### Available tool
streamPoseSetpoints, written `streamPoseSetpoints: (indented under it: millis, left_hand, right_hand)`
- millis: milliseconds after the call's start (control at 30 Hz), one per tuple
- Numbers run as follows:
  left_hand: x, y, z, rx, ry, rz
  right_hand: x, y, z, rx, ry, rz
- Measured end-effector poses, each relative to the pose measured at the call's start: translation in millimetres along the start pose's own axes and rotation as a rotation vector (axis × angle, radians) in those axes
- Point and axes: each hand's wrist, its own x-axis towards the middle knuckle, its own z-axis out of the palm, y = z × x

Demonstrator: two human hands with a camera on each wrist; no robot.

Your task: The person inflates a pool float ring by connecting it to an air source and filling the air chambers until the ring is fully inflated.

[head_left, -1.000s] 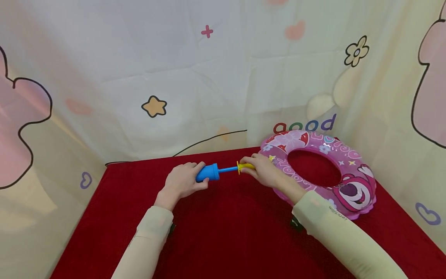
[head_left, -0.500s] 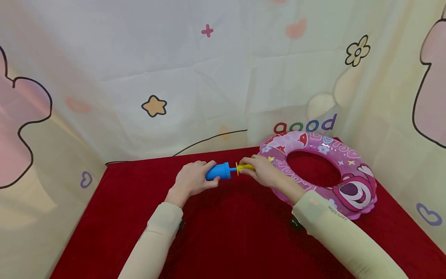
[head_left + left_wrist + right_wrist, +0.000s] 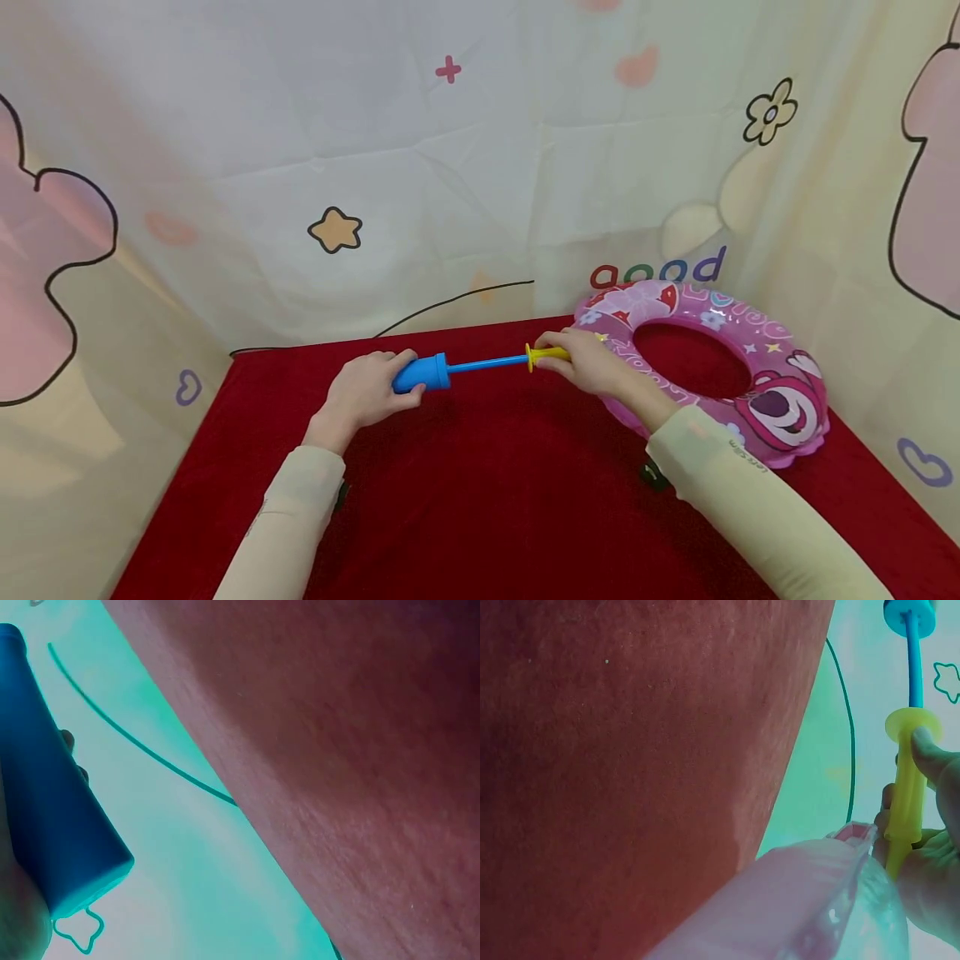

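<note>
My left hand (image 3: 365,388) grips the blue barrel (image 3: 422,374) of a hand pump above the red cloth. From the barrel a thin blue rod (image 3: 487,364) runs right to a yellow flanged end (image 3: 547,353). My right hand (image 3: 588,360) holds that yellow part, thumb and fingers wrapped round it in the right wrist view. Behind the right hand lies a pink inflatable swim ring (image 3: 783,408) with a printed bear. In the right wrist view the ring (image 3: 780,900) sits close beside the yellow part's narrow lower tip (image 3: 897,859). The left wrist view shows the barrel (image 3: 56,787) large.
A red cloth (image 3: 450,500) covers the table. Pale printed curtains (image 3: 420,167) stand along its back and sides, with the swim ring near the back right corner.
The left hand first moved right, pushing the barrel towards the yellow part. It has since drawn back left, so a long stretch of rod shows. Right hand and ring have shifted slightly right.
</note>
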Motion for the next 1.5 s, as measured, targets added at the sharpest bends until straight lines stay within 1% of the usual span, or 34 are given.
streamPoseSetpoints:
  millis: [100,233,367,600,700,800,900,1000,1133,1300,1400,1500]
  left_hand:
    - [-0.6,2.5,-3.2,0.021,0.008,0.011]
    - [2.8,12.5,-3.4,0.061,0.008,0.049]
    - [9.6,26.1,0.7,0.077,-0.002,0.079]
    - [26.1,51.4,10.3,0.086,-0.019,0.094]
    - [30.9,61.2,14.1,0.074,-0.019,0.096]
    - [32.0,66.1,18.2,0.049,-0.018,0.089]
    - [29.2,63.2,21.6,0.021,-0.029,0.077]
    - [24.0,52.5,21.2,0.006,-0.036,0.063]
    - [15.3,33.6,14.1,0.002,-0.024,0.042]
    - [5.0,15.2,7.1,0.0,-0.017,0.022]
    - [-0.7,9.4,6.7,-0.005,-0.022,0.012]
    - [-4.3,8.4,7.4,0.006,-0.027,0.014]
  right_hand:
    - [-0.1,1.0,-1.7,0.013,0.008,0.011]
    - [1.0,-1.6,-0.2,0.024,0.02,-0.012]
    - [2.5,-7.8,4.0,0.027,0.026,-0.024]
    - [4.7,-16.6,15.3,0.01,0.015,0.013]
    - [4.1,-19.0,19.1,0.008,0.009,0.008]
    - [2.8,-18.4,21.0,-0.001,0.002,-0.003]
    - [0.6,-15.4,20.2,-0.009,-0.001,-0.005]
    - [-0.4,-11.4,17.5,-0.017,0.006,-0.019]
    - [-0.1,-9.0,12.3,-0.018,0.016,-0.032]
    - [-1.7,-6.6,5.2,-0.013,0.015,-0.004]
    - [-3.6,-4.3,3.3,-0.003,0.015,0.0]
    - [-5.0,-2.1,4.9,0.005,0.011,-0.011]
